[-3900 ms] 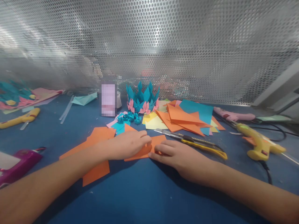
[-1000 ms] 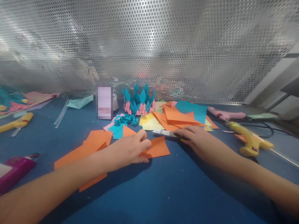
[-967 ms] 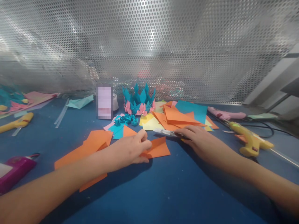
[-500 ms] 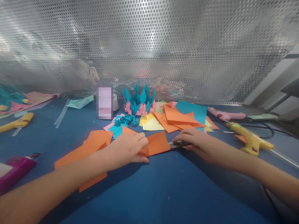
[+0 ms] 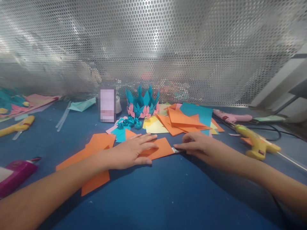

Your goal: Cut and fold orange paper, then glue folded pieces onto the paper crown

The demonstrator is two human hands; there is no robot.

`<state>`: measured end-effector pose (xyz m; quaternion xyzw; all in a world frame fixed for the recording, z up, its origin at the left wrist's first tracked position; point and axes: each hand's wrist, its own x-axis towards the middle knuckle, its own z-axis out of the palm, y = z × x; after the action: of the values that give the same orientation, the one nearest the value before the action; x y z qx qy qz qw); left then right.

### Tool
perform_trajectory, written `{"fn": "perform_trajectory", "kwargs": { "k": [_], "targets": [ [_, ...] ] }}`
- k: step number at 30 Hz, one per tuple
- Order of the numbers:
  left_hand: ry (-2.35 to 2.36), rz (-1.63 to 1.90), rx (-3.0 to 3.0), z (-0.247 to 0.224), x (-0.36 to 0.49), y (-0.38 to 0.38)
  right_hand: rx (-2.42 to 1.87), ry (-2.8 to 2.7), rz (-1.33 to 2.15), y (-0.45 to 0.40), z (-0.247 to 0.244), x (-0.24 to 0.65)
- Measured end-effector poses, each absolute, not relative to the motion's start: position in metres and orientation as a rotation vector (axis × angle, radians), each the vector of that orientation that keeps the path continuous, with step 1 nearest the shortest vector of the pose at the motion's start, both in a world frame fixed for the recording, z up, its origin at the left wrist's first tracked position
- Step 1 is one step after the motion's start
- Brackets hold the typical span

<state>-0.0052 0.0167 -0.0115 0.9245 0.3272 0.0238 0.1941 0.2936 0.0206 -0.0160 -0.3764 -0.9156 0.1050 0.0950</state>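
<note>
My left hand (image 5: 131,151) lies flat with fingers apart on a folded piece of orange paper (image 5: 164,147), pressing it to the blue tabletop (image 5: 153,195). At the paper's right edge is my right hand (image 5: 200,148), fingers closed around a craft knife (image 5: 177,150). Only the knife's metal blade shows clearly, its tip meeting the paper's edge; the hand hides most of the handle. More orange sheets (image 5: 97,140) lie under and beside my left forearm.
Behind my hands stand a teal and pink paper crown (image 5: 142,102), small teal folded pieces (image 5: 130,123) and stacked coloured paper (image 5: 184,119). Glue guns lie around: yellow (image 5: 257,143) and pink (image 5: 232,117) at right, yellow (image 5: 18,126) at left. A perforated metal panel (image 5: 153,48) rises behind.
My left fingers have spread and flattened over the orange paper, which now lies flatter. My right index finger has reached further left along the knife blade.
</note>
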Motion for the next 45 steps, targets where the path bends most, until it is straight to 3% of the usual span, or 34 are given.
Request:
{"fn": "perform_trajectory", "kwargs": {
  "k": [7,23,45],
  "targets": [
    [0.886,-0.055,2.597,-0.012,-0.004,0.021,-1.073,-2.772,0.313,0.025,-0.017,0.301],
    [0.892,-0.079,2.578,-0.012,-0.003,0.020,-1.064,-2.845,0.666,0.027,-0.005,0.310],
    [0.905,-0.044,2.580,-0.014,-0.004,0.021,-0.954,-2.787,0.544,0.015,-0.016,0.290]
  ]
}}
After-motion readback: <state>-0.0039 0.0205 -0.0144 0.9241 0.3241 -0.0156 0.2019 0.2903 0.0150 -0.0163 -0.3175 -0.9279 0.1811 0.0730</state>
